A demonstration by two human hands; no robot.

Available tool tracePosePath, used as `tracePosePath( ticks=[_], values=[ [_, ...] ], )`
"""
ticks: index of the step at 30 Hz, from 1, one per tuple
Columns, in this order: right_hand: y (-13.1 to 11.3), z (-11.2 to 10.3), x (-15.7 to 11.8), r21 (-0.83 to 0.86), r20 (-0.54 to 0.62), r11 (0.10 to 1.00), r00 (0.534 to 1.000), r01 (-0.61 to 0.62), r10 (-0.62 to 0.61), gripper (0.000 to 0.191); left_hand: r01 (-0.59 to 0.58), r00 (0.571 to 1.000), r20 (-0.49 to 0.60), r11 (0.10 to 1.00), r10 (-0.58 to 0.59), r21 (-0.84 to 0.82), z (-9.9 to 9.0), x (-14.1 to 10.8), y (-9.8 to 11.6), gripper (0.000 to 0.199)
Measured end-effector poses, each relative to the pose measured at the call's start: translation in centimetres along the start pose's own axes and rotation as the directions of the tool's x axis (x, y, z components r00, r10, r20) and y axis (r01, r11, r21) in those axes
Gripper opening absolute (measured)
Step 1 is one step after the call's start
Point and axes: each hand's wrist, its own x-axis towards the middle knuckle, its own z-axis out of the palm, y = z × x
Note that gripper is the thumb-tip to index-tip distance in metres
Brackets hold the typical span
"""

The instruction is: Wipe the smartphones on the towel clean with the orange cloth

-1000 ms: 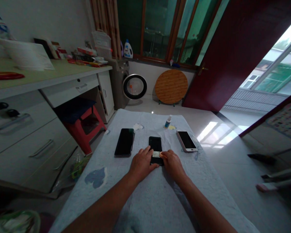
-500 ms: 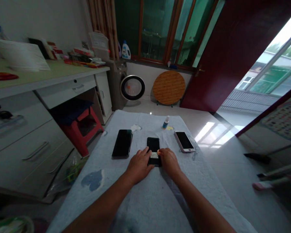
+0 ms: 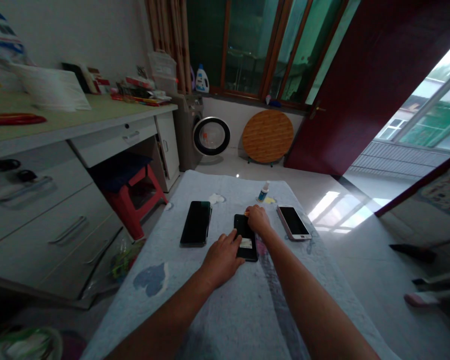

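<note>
A dark phone (image 3: 247, 252) with a pale label on its face lies on the cloth-covered table between my hands. My left hand (image 3: 223, 256) rests on its left edge, fingers over the side and thumb near the bottom. At the phone's top right corner is my right hand (image 3: 258, 219), its fingers closed on a small orange-yellow thing, mostly hidden. To the left lies a larger black phone (image 3: 195, 223), and to the right a white-framed phone (image 3: 293, 222). A small spray bottle (image 3: 263, 192) with a blue label stands behind them.
The patterned cloth (image 3: 150, 279) covers the table. On the left are a desk with drawers (image 3: 120, 131) and a red stool (image 3: 142, 192). Behind the table, a washing machine has its round door (image 3: 212, 136) open, beside a round wooden board (image 3: 268, 136).
My right hand has moved from the phone's right side up to its top corner. The whole view has shifted slightly, so things appear further right.
</note>
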Motion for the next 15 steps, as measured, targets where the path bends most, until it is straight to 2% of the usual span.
tracePosePath(
  ticks=[7,11,13,15],
  values=[
    [-2.7,0.0,1.0,-0.019,0.030,0.985,0.985,0.173,-0.172,0.028,-0.002,1.000,-0.024,1.000,0.002,0.007,0.5,0.1,-0.2,0.060],
    [-3.2,0.4,0.9,-0.012,0.040,0.968,0.967,0.251,-0.250,0.028,-0.006,0.998,-0.065,0.999,0.003,-0.050,0.9,0.1,-0.4,0.059],
    [-3.0,0.5,0.7,0.013,0.031,0.958,0.958,0.285,-0.286,0.029,0.006,0.994,-0.108,0.994,-0.018,-0.106,1.1,0.1,-0.5,0.066],
    [-2.6,0.6,0.1,0.061,0.018,0.945,0.946,0.322,-0.323,0.029,0.032,0.985,-0.161,0.986,-0.059,-0.166,1.3,0.1,-0.6,0.080]
  ],
)
